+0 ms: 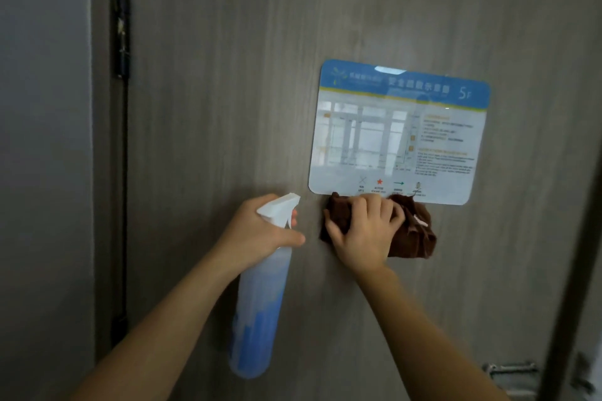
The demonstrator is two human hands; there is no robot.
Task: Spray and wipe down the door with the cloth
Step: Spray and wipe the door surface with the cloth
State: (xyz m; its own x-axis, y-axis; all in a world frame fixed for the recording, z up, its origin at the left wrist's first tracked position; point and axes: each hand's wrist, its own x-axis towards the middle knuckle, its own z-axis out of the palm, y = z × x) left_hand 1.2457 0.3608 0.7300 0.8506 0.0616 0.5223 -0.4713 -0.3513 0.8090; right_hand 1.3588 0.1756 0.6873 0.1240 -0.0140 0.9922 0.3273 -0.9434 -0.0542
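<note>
The right hand (361, 231) presses a brown cloth (413, 234) flat against the door (228, 91), fingers spread over it, just below the sign (399, 133). The cloth's top edge touches the sign's lower edge. Left of it, the left hand (257, 231) grips a spray bottle (260, 309) by the neck, nozzle toward the door.

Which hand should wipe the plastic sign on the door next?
Right. The right hand already presses the brown cloth against the door just under the sign; the left hand grips the spray bottle.
</note>
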